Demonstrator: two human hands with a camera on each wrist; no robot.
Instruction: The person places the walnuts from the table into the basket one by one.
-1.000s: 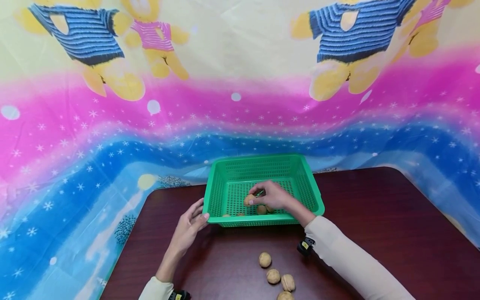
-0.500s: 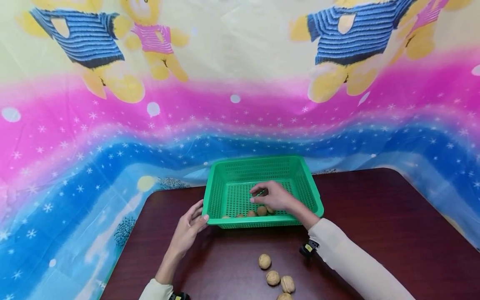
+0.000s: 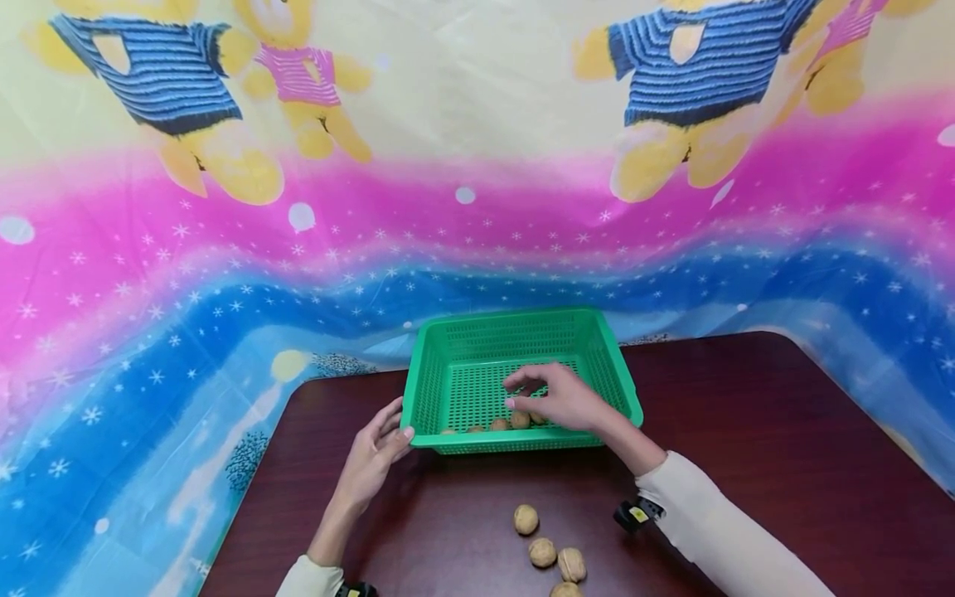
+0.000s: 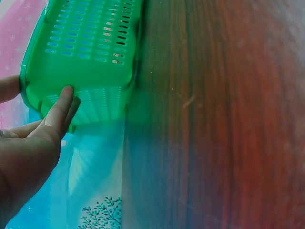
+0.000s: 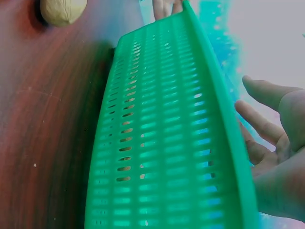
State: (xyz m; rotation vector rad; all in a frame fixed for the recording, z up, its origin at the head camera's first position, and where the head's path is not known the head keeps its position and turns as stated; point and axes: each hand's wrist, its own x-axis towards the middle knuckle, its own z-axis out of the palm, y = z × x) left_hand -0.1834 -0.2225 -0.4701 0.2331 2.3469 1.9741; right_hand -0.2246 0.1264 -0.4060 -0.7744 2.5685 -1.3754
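Note:
A green slotted plastic basket (image 3: 433, 441) stands at the back of the table, with several walnuts (image 3: 499, 424) lying along its near inner side. At its left near corner, my left hand (image 3: 370, 456) holds the basket, thumb over the rim and fingers against the side wall; the left wrist view shows those fingers (image 4: 58, 112) spread on the green plastic. My right hand (image 3: 555, 396) hovers inside the basket above the walnuts, fingers loosely bent with nothing between them. In the right wrist view this hand (image 5: 281, 129) appears beyond the rim, thumb and fingers apart.
In front of the basket, several more walnuts (image 3: 542, 552) lie on the dark reddish-brown table (image 3: 746, 431); the lowest is cut off by the frame edge. A printed cloth (image 3: 477, 224) with bears and snowflakes hangs directly behind the table.
The walnut that my right hand pinched a second ago now lies in the basket with the others. That hand has let go and shifted slightly right. My left hand stays at the corner.

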